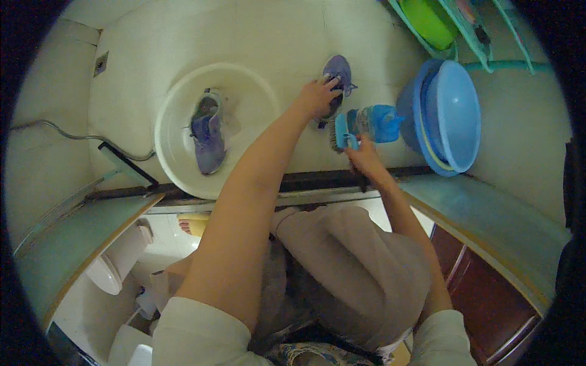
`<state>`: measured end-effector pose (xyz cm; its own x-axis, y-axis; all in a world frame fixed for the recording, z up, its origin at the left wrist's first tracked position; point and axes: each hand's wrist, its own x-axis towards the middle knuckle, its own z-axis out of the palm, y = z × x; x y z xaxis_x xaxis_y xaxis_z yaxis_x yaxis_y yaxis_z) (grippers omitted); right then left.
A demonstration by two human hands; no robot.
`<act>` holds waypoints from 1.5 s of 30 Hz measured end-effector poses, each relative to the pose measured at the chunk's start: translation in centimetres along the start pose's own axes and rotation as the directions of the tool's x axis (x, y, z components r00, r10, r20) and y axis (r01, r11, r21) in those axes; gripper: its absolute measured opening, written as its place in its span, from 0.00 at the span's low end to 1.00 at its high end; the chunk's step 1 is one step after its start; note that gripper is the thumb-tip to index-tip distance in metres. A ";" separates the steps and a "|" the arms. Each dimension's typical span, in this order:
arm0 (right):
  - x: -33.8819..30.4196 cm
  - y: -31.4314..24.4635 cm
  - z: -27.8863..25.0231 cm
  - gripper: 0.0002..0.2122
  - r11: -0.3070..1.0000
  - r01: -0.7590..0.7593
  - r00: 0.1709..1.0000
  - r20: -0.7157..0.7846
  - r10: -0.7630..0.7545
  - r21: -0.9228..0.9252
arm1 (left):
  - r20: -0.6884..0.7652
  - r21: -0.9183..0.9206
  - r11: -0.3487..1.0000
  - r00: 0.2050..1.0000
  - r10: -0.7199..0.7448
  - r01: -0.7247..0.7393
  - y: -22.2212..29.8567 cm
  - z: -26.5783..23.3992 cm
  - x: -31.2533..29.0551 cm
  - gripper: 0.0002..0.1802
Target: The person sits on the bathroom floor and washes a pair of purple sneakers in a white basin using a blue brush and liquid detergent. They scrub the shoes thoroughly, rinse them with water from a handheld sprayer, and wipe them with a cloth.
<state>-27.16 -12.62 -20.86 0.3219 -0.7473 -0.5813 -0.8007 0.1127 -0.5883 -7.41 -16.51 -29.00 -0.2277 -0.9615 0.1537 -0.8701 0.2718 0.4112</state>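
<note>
My left hand [318, 99] reaches across and grips a purple sneaker [339, 68] on the tiled floor, fingers closed over its opening and tongue. Part of the shoe is hidden under the hand. Closed around the handle of a light-blue scrub brush [340, 133] is my right hand [366, 160]; the dark bristles face left, close to the shoe's near end. Just beyond the right hand a blue detergent bottle [383, 123] appears, its cap end toward the right. A second purple sneaker [209, 143] lies inside the large white basin [160, 137] on the left.
Stacked blue basins [453, 116] lean at the right, beneath a green rack [455, 24]. A squeegee [127, 163] and a grey hose [67, 131] lie left of the white basin. A dark raised sill [311, 181] crosses in front of me, between glass panels [488, 204].
</note>
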 end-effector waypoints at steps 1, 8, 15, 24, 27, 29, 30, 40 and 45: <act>-0.6 -0.7 0.0 0.21 0.978 -0.155 0.985 0.094 0.143 0.143 | 0.035 0.043 0.998 0.998 -0.051 0.050 0.0 0.6 0.8 0.17; -2.0 -0.9 -0.1 0.25 0.922 0.345 0.931 -0.063 -0.360 -0.175 | 0.218 0.074 0.988 0.965 -0.147 0.134 -4.2 1.5 0.3 0.11; -2.0 -3.7 -0.8 0.20 0.875 0.270 0.951 -0.031 -0.308 -0.401 | 0.363 -0.038 0.978 0.914 -0.178 0.206 -5.4 -4.7 -3.4 0.20; 3.2 -5.2 -0.1 0.19 0.530 0.353 0.899 0.122 -0.421 -0.771 | 0.416 -0.346 0.895 0.901 -0.123 0.282 -4.9 -1.4 -1.9 0.21; 7.5 -7.5 4.2 0.19 0.434 0.460 0.796 0.142 -0.589 -0.774 | 0.261 -0.404 0.894 0.961 -0.093 0.197 -9.4 -0.1 -3.2 0.24; 8.5 -8.3 6.3 0.19 0.443 0.486 0.783 0.151 -0.603 -0.753 | 0.204 -0.385 0.908 0.974 -0.094 0.168 -10.8 0.1 -4.8 0.26; 7.8 -6.6 5.2 0.19 0.429 0.461 0.805 0.163 -0.570 -0.777 | 0.251 -0.374 0.913 0.966 -0.068 0.161 -9.2 -1.0 -3.5 0.27; 2.0 -2.0 1.8 0.16 0.714 0.278 0.940 0.028 -0.341 -0.642 | 0.406 0.164 0.976 0.892 -0.199 0.144 -4.3 -3.5 -4.4 0.29; 6.0 -3.5 5.1 0.14 0.671 0.374 0.909 0.108 -0.403 -0.640 | 0.286 0.099 0.991 0.952 -0.113 0.088 -4.8 -1.0 -3.3 0.18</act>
<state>-19.86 -14.19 -25.20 0.6700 -0.6539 -0.3515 -0.7404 -0.6231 -0.2520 -2.03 -14.57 -30.60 -0.2432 -0.9572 -0.1571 -0.9259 0.1809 0.3317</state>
